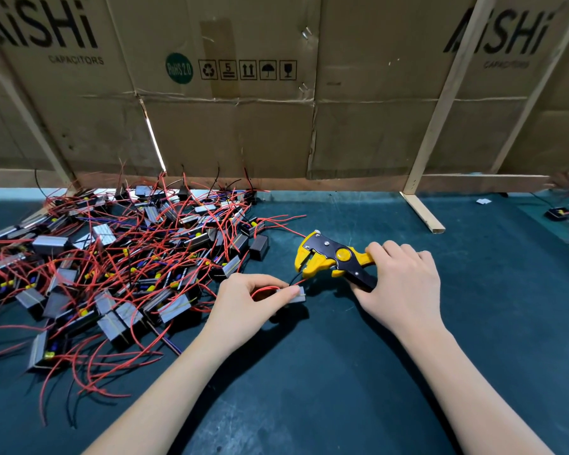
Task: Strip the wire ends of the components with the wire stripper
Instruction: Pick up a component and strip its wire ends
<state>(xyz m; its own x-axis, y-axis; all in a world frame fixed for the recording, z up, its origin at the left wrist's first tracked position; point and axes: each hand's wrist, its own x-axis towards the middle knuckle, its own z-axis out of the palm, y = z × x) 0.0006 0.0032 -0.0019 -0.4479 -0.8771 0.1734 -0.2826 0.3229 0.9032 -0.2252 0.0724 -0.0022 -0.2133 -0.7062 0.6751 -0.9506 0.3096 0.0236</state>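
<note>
Cardboard wall (230, 126) backs dark green mat (326, 372) holding components (112, 267).

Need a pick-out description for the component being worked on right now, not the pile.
On the dark green mat, look right of the big heap of red-wired components, beside the yellow and black wire stripper that the right hand grips. The small grey block component sits pinched in the left hand: alone, held, its red wire looping up toward the stripper's head.

I see creased matt brown cardboard wall (230, 133) behind the glossy yellow-and-black plastic wire stripper (334, 259), over a scuffed dark-green mat (309, 389).
</note>
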